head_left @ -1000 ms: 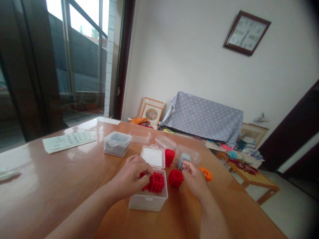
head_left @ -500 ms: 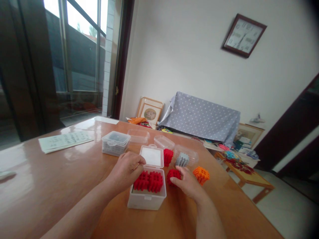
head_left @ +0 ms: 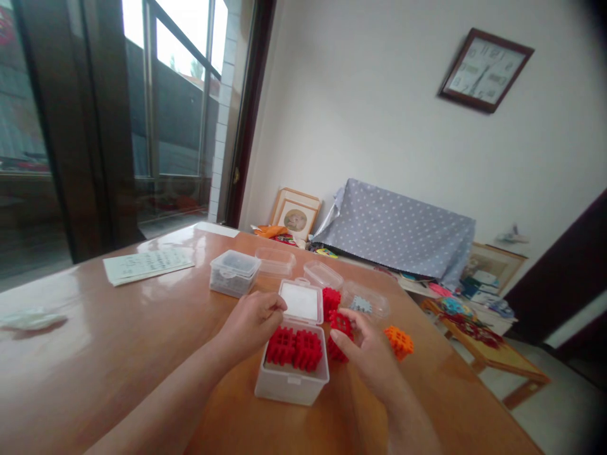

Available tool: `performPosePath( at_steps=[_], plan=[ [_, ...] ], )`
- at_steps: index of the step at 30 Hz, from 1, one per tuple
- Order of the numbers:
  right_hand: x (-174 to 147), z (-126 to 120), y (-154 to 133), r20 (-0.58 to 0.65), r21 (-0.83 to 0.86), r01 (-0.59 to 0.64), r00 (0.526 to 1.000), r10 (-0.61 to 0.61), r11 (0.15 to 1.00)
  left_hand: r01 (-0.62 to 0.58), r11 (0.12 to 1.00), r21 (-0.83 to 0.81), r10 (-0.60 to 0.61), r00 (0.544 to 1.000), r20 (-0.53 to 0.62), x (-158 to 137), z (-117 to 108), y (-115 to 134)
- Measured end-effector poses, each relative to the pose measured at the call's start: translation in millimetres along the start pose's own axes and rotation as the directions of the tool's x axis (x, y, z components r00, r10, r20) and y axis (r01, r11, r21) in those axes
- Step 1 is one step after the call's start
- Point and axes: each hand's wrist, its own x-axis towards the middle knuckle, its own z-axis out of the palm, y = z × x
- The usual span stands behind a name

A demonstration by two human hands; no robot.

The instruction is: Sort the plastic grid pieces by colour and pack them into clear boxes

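Observation:
My right hand point(head_left: 372, 354) has its thumb and fingers closed on a red interlocking building block point(head_left: 341, 323), just right of the clear plastic box point(head_left: 293, 387). More red showing below the held block is partly hidden by my thumb. Inside the box, two red block clusters point(head_left: 294, 347) stand side by side. The box's lid point(head_left: 300, 302) is folded back behind it. At the box's rear left corner, my left hand point(head_left: 253, 320) has its fingers curled in a pinch close to the lid; whether anything is between them is hidden.
Behind my right hand stand another red block cluster point(head_left: 331, 300) and a grey one point(head_left: 361, 304) by a clear container. An orange cluster point(head_left: 399, 342) lies to the right. A closed plastic box point(head_left: 234, 274) and paper sheets point(head_left: 147, 265) are on the left.
My right hand has lifted a red block upward from where the red cluster stood beside the box. My left hand keeps its place by the lid. The whole view has shifted slightly.

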Motion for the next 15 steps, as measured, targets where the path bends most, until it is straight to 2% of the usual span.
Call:
performPosePath(
  at_steps=[4, 7, 11, 15],
  plan=[
    [-6.4, 17.6, -46.5, 0.11, -0.092, 0.122, 0.988, -0.112, 0.988, 0.039, 0.998, -0.049, -0.04, 0.999, -0.025, -0.4, -0.3, -2.5],
    [-8.5, 33.4, -70.3, 0.149, -0.21, 0.154, 0.981, -0.124, 0.966, 0.045, 0.997, -0.064, -0.048, 0.998, -0.037, -0.7, -0.9, -3.0],
    [-8.6, 50.2, -84.7, 0.135, -0.32, 0.164, 0.983, -0.127, 0.933, 0.052, 0.996, -0.072, -0.056, 0.997, -0.05, -0.8, -0.7, -4.6],
    [-8.8, 59.1, -85.1, 0.139, -0.298, 0.179, 0.98, -0.143, 0.937, 0.05, 0.997, -0.062, -0.054, 0.997, -0.057, -1.6, 1.1, -7.3]
  ],
)
